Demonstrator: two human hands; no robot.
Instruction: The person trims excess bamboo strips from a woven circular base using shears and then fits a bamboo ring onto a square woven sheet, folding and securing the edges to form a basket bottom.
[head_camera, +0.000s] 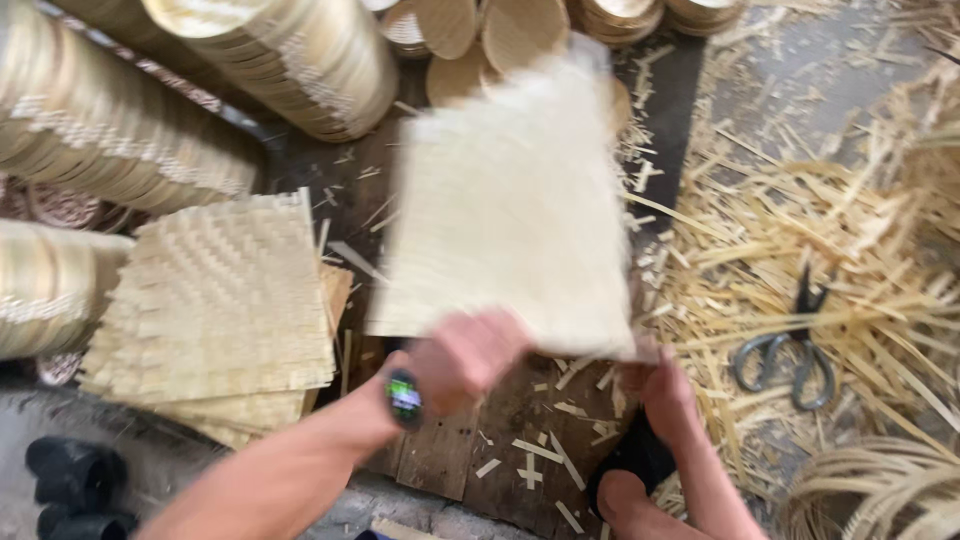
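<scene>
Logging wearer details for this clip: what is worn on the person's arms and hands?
Both arms are bare, with no sleeves or gloves in view. The left hand has a dark wristwatch with a lit greenish face. The right hand wears nothing visible. The picture is motion-blurred.

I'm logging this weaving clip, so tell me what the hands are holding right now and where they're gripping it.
Both hands, left hand and right hand, hold a square woven bamboo mat by its near edge, left toward the middle, right at the corner.

Left hand (468, 355): bare forearm reaching in from near left, watch on wrist, fingers curled shut, motion-blurred. Right hand (665, 385): bare forearm from near right, fingers pinched closed, raised upward.
</scene>
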